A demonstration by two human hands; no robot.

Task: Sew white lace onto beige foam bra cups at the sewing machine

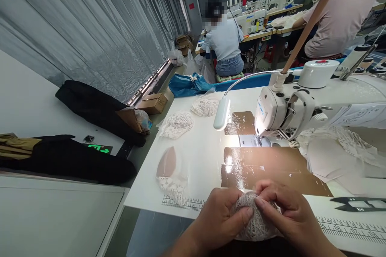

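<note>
A white lace piece (256,225), rounded like a bra cup, is bunched up at the table's front edge. My left hand (220,217) grips its left side, thumb on top. On the right, the thumb and fingers of my right hand (286,209) pinch its upper edge. Both hands are closed, and their fingertips are partly hidden by the lace. Behind them stands a white sewing machine (268,108) with its lamp (222,114) lit. Left on the table lie a beige and lace cup piece (167,164) and two lace cups, one nearer (177,124) and one farther (206,105).
Black thread snips (358,204) lie at the right, by a printed ruler (352,229). Lace and fabric pieces (328,156) are heaped under the machine arm. A blue cloth (193,84) hangs behind the table. Two people sit at other sewing machines (250,18) farther back.
</note>
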